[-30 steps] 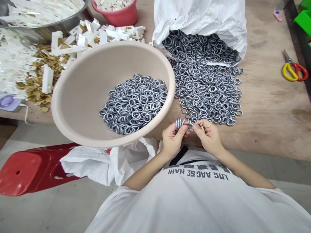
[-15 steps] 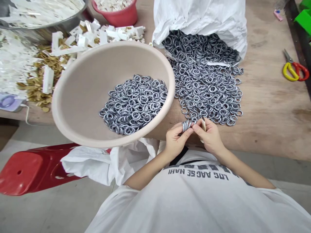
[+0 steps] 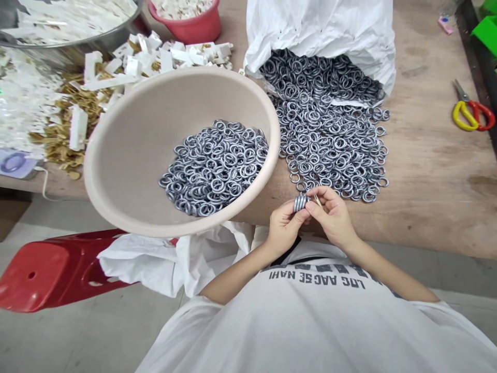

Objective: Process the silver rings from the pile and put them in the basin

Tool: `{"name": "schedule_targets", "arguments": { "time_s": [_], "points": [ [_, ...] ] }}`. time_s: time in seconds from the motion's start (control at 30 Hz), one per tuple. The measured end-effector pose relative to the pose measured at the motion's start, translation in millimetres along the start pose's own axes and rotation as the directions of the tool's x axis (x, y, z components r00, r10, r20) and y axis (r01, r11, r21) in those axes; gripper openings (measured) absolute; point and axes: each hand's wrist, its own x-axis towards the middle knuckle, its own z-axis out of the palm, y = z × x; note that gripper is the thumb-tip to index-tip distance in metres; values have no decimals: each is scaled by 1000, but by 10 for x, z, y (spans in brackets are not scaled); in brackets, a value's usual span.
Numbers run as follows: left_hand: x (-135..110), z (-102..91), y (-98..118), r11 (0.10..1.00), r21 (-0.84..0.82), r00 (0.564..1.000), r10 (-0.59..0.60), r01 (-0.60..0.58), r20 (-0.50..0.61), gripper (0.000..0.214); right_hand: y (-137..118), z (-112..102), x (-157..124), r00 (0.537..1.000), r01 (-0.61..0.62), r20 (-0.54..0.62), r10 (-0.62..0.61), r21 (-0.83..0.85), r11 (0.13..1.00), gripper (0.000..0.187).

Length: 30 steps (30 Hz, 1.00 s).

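At the table's front edge my left hand (image 3: 284, 227) is closed on a short stack of grey rings (image 3: 301, 202), lined up side by side. My right hand (image 3: 333, 217) meets it, thumb and fingertips pressed at the right end of the stack. A thin, pale, pointed tool (image 3: 318, 200) sticks up between the right thumb and fingers; its kind is unclear. Just beyond the hands lies a spread of loose grey rings (image 3: 334, 150), spilling from a white sack (image 3: 320, 26). To the left, a large beige basin (image 3: 128, 140) holds a heap of similar rings (image 3: 221, 166).
Scissors with yellow and red handles (image 3: 471, 115) lie at the right. Behind the basin are white and gold pieces (image 3: 77, 127), a metal bowl (image 3: 112, 39) and a red tub (image 3: 194, 26). A red stool (image 3: 37, 274) stands below left.
The stack of rings has turned to face more upright between my fingers. The pale tool in my right hand has tilted and now shows as a thin point. Basin and sack stay put.
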Motion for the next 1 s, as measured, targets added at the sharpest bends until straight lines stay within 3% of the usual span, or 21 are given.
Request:
{"name": "schedule_targets", "arguments": {
  "time_s": [0.13, 0.27, 0.4, 0.5, 0.87, 1.0],
  "points": [
    [-9, -7, -31, 1000, -1, 1000, 18, -18, 16, 33, 0, -42, 28, 1000, -12, 0, 12, -38, 999, 35],
    [4, -10, -16, 999, -10, 997, 39, -38, 64, 32, -23, -86, 58, 997, 70, -23, -72, -95, 993, 27],
    [37, -29, 20, 998, 9, 995, 58, -59, 76, 36, -76, -91, 53, 995, 98, 29, -94, -173, 980, 23],
    [59, -46, 23, 999, -30, 996, 32, -29, 85, 36, -79, -86, 49, 997, 68, 50, -60, -169, 983, 29],
    [81, -74, -37, 998, -58, 998, 15, -12, 60, 35, 42, -128, 118, 990, 142, 19, -140, -162, 977, 27],
    [99, -77, -1, 999, -46, 999, 7, -5, 45, 36, -7, -201, 90, 978, 201, 19, -206, -324, 924, 25]
  ]
}}
